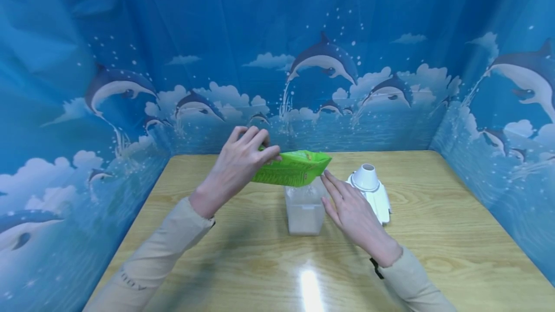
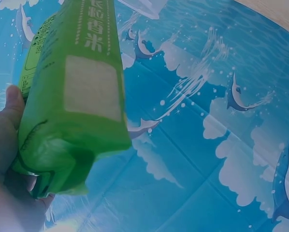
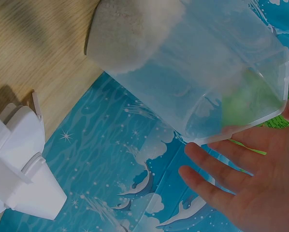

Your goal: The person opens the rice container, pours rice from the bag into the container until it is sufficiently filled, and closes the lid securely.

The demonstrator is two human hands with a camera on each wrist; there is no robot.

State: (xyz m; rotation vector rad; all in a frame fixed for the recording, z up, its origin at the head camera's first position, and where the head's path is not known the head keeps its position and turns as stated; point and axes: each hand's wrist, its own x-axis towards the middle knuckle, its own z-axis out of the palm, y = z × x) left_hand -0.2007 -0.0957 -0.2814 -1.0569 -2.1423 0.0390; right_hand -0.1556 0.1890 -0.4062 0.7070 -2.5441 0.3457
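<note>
My left hand [image 1: 238, 165] grips a green rice bag [image 1: 288, 170] by its near end, thumb on one side and fingers on the other. Held nearly level, the bag has its far end over the mouth of a clear plastic container [image 1: 305, 218]. A pale window and printed characters show on the bag [image 2: 92, 87] in the left wrist view. The container stands upright on the table, with whitish rice [image 3: 127, 34] in its lower part. My right hand [image 1: 355, 213] is beside it, fingers extended, fingertips at the container's rim [image 3: 241, 129].
Just right of the container, a white lid [image 1: 376, 196] with a cone-shaped spout lies on the wooden table [image 1: 433, 235]. A blue dolphin-print curtain [image 1: 269, 23] encloses the table at the back and both sides.
</note>
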